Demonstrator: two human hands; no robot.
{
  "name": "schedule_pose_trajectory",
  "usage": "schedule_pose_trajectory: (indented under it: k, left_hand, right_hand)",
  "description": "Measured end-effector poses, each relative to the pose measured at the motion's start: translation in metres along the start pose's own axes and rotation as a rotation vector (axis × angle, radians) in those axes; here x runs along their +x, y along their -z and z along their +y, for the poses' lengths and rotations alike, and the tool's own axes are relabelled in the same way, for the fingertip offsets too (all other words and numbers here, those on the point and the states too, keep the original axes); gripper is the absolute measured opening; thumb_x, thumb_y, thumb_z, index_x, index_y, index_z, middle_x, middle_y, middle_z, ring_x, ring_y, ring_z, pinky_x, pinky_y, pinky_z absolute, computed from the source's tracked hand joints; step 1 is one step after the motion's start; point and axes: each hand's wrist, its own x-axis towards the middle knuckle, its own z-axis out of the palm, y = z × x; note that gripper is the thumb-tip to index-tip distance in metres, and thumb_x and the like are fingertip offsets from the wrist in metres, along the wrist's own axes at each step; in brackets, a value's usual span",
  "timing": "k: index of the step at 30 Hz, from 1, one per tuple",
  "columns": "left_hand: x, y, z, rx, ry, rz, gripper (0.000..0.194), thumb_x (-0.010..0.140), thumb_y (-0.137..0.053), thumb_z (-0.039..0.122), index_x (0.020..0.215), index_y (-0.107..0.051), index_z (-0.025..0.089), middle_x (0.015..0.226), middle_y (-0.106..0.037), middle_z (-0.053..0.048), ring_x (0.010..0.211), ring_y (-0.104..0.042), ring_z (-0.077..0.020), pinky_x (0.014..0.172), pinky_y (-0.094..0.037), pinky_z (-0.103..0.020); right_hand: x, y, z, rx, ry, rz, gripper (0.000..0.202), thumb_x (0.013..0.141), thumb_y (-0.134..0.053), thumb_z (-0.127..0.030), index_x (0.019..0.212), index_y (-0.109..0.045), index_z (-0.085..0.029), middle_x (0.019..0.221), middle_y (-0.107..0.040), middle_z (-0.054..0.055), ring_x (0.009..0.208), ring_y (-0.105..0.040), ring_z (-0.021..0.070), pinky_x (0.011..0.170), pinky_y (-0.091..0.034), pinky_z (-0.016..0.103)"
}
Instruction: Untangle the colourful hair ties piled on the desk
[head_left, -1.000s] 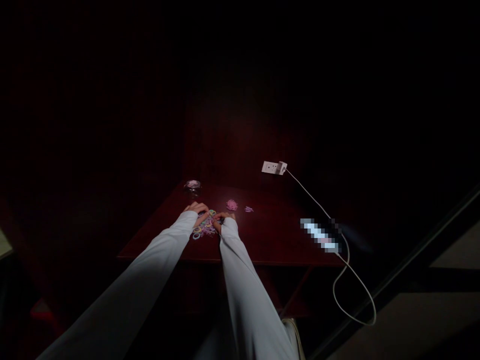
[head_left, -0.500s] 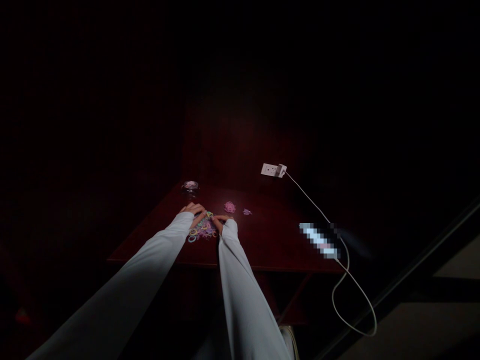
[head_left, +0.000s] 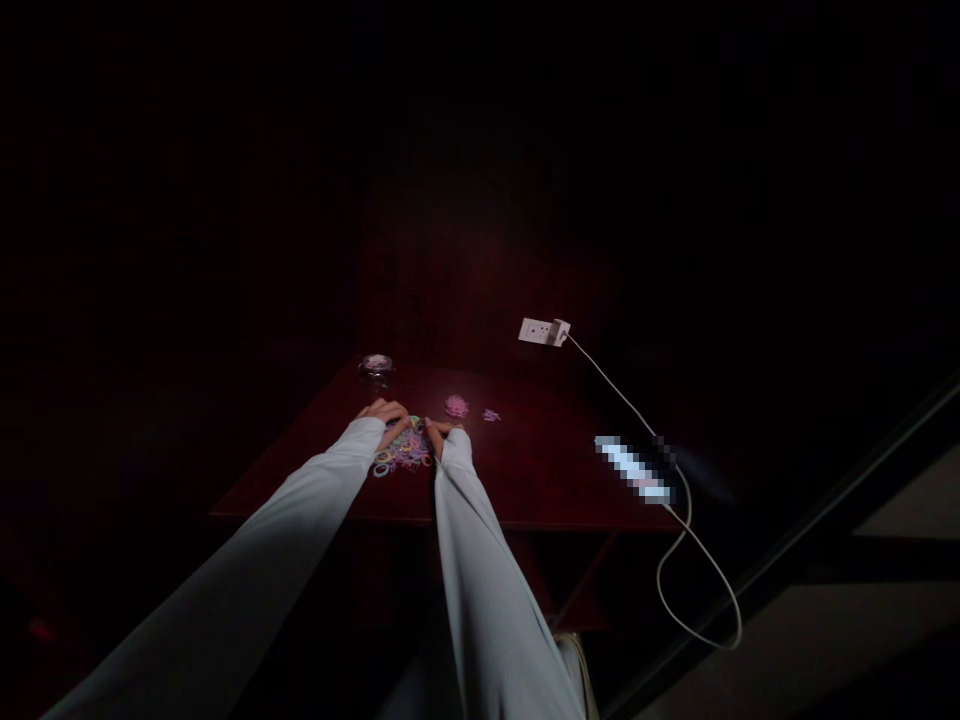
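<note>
A mixed pile of small coloured hair ties (head_left: 409, 455) lies near the front of the dark red table (head_left: 540, 480). My left hand (head_left: 383, 412) rests at the pile's left side, its fingers stretched over the far edge and the thumb apart. On the right side of the same pile is my right hand (head_left: 444, 432), thumb and finger apart, with part of the hand hidden by its sleeve. A round heap of pink hair ties (head_left: 456, 406) sits just beyond it. Beside that heap lies a smaller purple bunch (head_left: 490, 415).
A clear round jar (head_left: 376, 368) with something pink at its top stands at the back left. A white wall socket (head_left: 544, 332) has a charger plugged in. Its white cable (head_left: 611, 388) runs to a blurred-out bright device (head_left: 634, 470) at the table's right.
The whole view has shifted slightly, so everything sits a little higher. My right finger and thumb have drawn back a little at the pile; my left hand stays about where it was.
</note>
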Motion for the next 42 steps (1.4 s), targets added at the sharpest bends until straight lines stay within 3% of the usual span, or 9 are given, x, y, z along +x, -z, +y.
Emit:
schedule_pose_trajectory:
  k: [4,8,13,22,29,34,42]
  left_hand:
    - [-0.001,0.002,0.001,-0.008,-0.019,0.005,0.032,0.102,-0.050,0.039,0.090,-0.077,0.027,0.111,-0.081,-0.003,0.104,-0.063,-0.0259,0.091,-0.049,-0.039]
    - [-0.002,0.006,0.005,0.001,-0.013,-0.010,0.028,0.099,-0.052,0.036,0.091,-0.077,0.026,0.112,-0.081,-0.003,0.104,-0.063,-0.0261,0.092,-0.050,-0.039]
    - [-0.004,0.017,0.012,-0.016,-0.038,-0.043,0.030,0.100,-0.051,0.038,0.094,-0.079,0.027,0.115,-0.080,-0.005,0.106,-0.064,-0.0274,0.094,-0.050,-0.042]
    - [-0.007,0.030,0.018,-0.064,-0.074,-0.081,0.028,0.098,-0.053,0.035,0.098,-0.080,0.027,0.119,-0.081,-0.006,0.108,-0.065,-0.0282,0.099,-0.052,-0.046]
    - [-0.007,0.037,0.023,-0.025,-0.087,-0.122,0.022,0.096,-0.058,0.035,0.099,-0.079,0.027,0.121,-0.079,-0.006,0.113,-0.065,-0.0303,0.098,-0.052,-0.045]
    - [-0.007,0.038,0.023,-0.038,-0.105,-0.139,0.020,0.096,-0.060,0.034,0.098,-0.079,0.027,0.121,-0.080,-0.006,0.113,-0.066,-0.0300,0.099,-0.053,-0.044]
    - [-0.006,0.036,0.023,-0.036,-0.104,-0.096,0.029,0.102,-0.053,0.037,0.097,-0.079,0.026,0.119,-0.080,-0.005,0.108,-0.065,-0.0268,0.097,-0.053,-0.041]
  right_hand:
    - [-0.001,-0.001,0.000,0.003,-0.034,0.035,0.037,0.101,-0.063,-0.055,0.111,-0.090,-0.031,0.100,-0.082,0.005,0.100,-0.071,0.0222,0.092,-0.056,0.030]
    - [-0.002,0.002,-0.004,0.000,-0.011,0.045,0.028,0.101,-0.064,-0.041,0.114,-0.088,-0.033,0.105,-0.083,0.003,0.107,-0.068,0.0214,0.099,-0.055,0.029]
    - [-0.006,0.008,-0.011,-0.033,-0.011,0.022,0.022,0.094,-0.072,-0.034,0.109,-0.088,-0.032,0.110,-0.083,0.002,0.116,-0.064,0.0228,0.103,-0.053,0.030]
    - [-0.024,0.013,-0.029,-0.090,0.039,0.001,0.023,0.086,-0.082,-0.038,0.108,-0.088,-0.035,0.115,-0.080,0.001,0.122,-0.061,0.0264,0.110,-0.050,0.036]
    - [-0.022,0.015,-0.029,-0.121,0.016,0.027,0.017,0.094,-0.075,-0.041,0.097,-0.088,-0.031,0.107,-0.079,0.003,0.117,-0.060,0.0244,0.108,-0.048,0.035]
    - [-0.018,0.013,-0.026,-0.156,-0.021,0.007,0.011,0.089,-0.079,-0.037,0.091,-0.088,-0.031,0.105,-0.079,0.003,0.113,-0.060,0.0248,0.107,-0.048,0.035]
    - [-0.024,0.014,-0.027,-0.113,0.013,0.037,0.020,0.095,-0.070,-0.037,0.097,-0.088,-0.030,0.110,-0.080,0.004,0.120,-0.059,0.0259,0.108,-0.048,0.034]
